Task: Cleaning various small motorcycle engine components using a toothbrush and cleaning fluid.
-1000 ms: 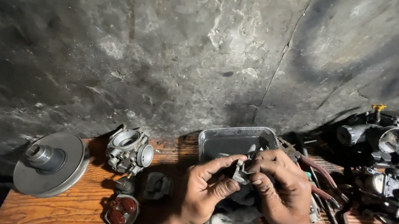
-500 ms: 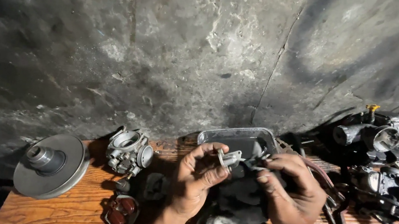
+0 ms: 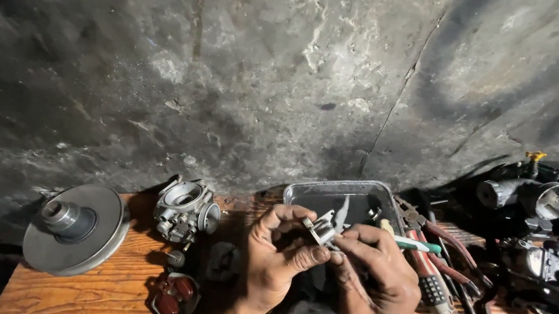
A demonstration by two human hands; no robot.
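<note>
My left hand (image 3: pixel 276 262) grips a small silver metal part (image 3: pixel 322 229) between thumb and fingers, held over the wooden bench (image 3: pixel 103 284). My right hand (image 3: pixel 377 284) meets it from the right, its fingertips pinching the same part from below. Both hands hover in front of a grey metal tray (image 3: pixel 331 196) that stands against the wall. A green-handled tool (image 3: pixel 417 245) pokes out just behind my right hand; I cannot tell whether the hand holds it.
On the bench to the left lie a round pulley disc (image 3: pixel 75 226), a carburetor body (image 3: pixel 183 210) and a small red-lined cap (image 3: pixel 174 296). Pliers and red-handled tools (image 3: pixel 443 256) lie right of the tray. More carburetors (image 3: pixel 541 197) crowd the far right. A rough dark wall rises behind.
The hands parted briefly, then came back together on the small part. The view has tilted a little, so the hands sit lower in the frame.
</note>
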